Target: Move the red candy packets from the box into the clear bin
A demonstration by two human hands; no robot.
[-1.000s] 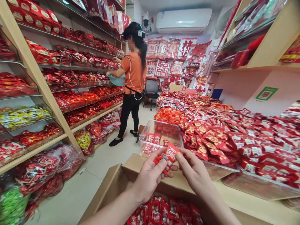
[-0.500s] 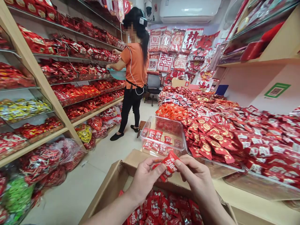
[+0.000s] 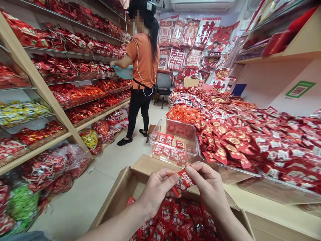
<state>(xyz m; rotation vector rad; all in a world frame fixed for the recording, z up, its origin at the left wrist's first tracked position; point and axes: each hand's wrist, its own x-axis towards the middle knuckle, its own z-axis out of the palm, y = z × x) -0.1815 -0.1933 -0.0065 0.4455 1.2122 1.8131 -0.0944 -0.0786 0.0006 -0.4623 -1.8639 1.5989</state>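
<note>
– As you scan from the left edge, what's noted?
– Shelves [image 3: 51, 97] of red packets [image 3: 62, 40]; upper middle, a person in orange [image 3: 145, 60] facing them.
– Lower middle?
– Left hand [image 3: 156, 189] above an open cardboard box [image 3: 112, 195], fingers curled, thumb pinching a printed red packet [image 3: 185, 180]. Clear bin [image 3: 174, 148] beyond. Packet right of lower centre, tilted, between both hands.
– Right hand [image 3: 209, 184]?
– Nearly closed, fingertips on the packet's upper edge. Far right, heaped packets [image 3: 276, 144].

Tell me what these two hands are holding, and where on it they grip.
A small red packet with white lettering: the left hand pinches its left side, and the right hand pinches it near the top.
</note>
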